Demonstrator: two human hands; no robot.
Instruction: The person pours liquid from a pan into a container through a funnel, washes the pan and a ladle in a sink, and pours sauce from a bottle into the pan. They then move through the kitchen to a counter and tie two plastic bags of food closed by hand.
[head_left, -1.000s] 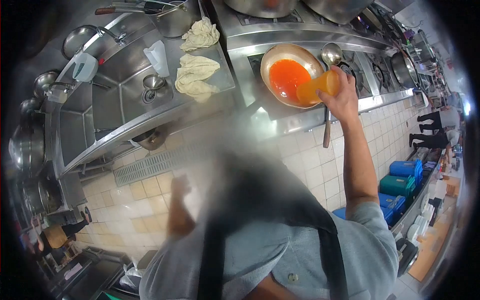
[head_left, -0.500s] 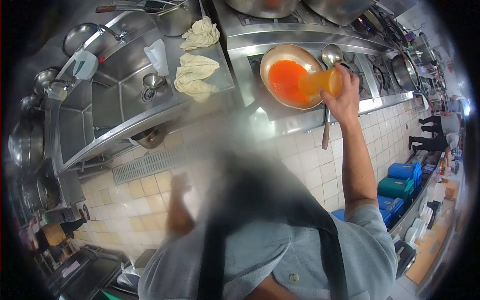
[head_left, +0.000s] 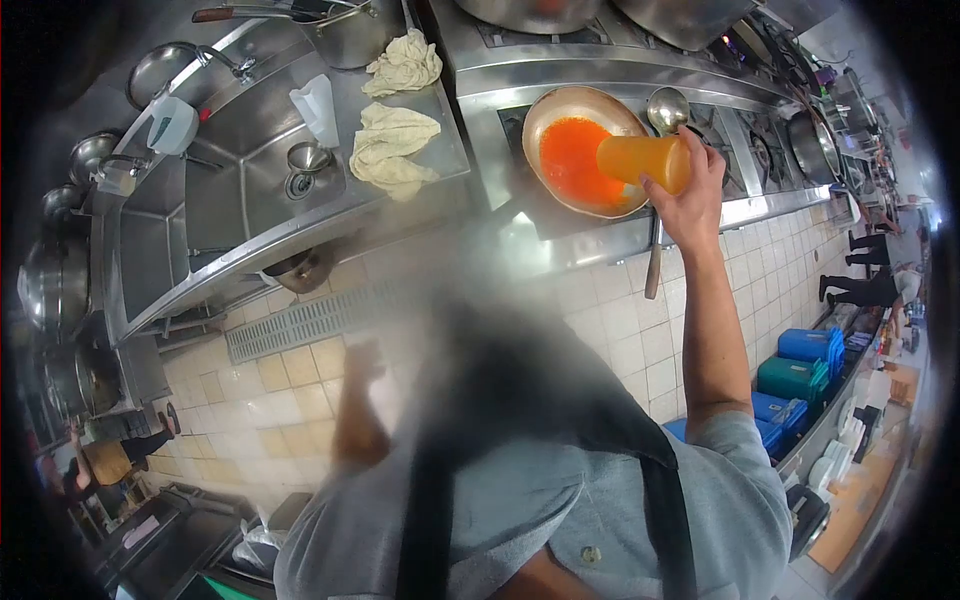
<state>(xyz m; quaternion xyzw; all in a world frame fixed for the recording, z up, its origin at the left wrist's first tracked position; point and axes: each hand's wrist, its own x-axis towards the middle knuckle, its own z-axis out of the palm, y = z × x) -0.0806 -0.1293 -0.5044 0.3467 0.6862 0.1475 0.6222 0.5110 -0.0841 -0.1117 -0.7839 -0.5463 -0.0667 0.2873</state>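
My right hand [head_left: 692,190] grips an orange-yellow plastic container [head_left: 640,162], tipped on its side over a wide frying pan [head_left: 590,102]. Bright red-orange sauce [head_left: 568,160] covers much of the pan's bottom, with a yellower patch by the rim below the container. The pan sits on the stove. Beside it, partly behind my right hand, lies a ladle [head_left: 668,108] whose handle [head_left: 653,270] sticks out past the stove's front edge. My left hand [head_left: 362,360] hangs low over the tiled floor, away from the stove; haze blurs its fingers.
Left of the stove is a steel sink [head_left: 230,190] holding a small metal funnel [head_left: 308,158]. Two crumpled cloths [head_left: 395,150] lie on its side ledge. Large pots [head_left: 530,12] stand behind the pan. Blue and green bins [head_left: 792,375] and other people [head_left: 870,288] are off right.
The container in my right hand has shifted slightly, showing more of its side, and a yellower patch appears in the pan under it. My left hand has barely moved.
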